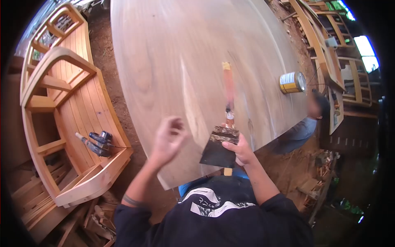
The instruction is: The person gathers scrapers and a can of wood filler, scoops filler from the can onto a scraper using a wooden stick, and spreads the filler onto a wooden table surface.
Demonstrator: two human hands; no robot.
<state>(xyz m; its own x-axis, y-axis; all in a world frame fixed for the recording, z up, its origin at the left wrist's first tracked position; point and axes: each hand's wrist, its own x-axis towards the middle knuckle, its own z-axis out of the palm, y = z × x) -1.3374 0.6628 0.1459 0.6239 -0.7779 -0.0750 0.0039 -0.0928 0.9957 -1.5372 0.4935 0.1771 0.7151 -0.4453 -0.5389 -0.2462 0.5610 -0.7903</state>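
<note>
My right hand point(242, 149) grips a wide, flat paintbrush point(225, 135), its thumb pressed on the dark bristles near the crusted ferrule. The brush's worn reddish handle points away from me across the large wooden tabletop point(148, 61), and the black bristle end is toward my body. To the left of the brush, my left hand point(169, 138) is raised over the tabletop, slightly blurred. Its fingers are loosely curled and slightly apart, with nothing visible in them. A yellow-and-white can point(292, 82) lies or stands near the tabletop's right edge; the wide lens makes its pose unclear.
On my left is a slatted wooden bench-like frame point(76, 107) with a dark blue power tool point(98, 143) on it. Another person point(302, 129) is close to the right edge of the tabletop. Wooden frames point(329, 49) stand behind, and wood scraps point(101, 220) lie at lower left.
</note>
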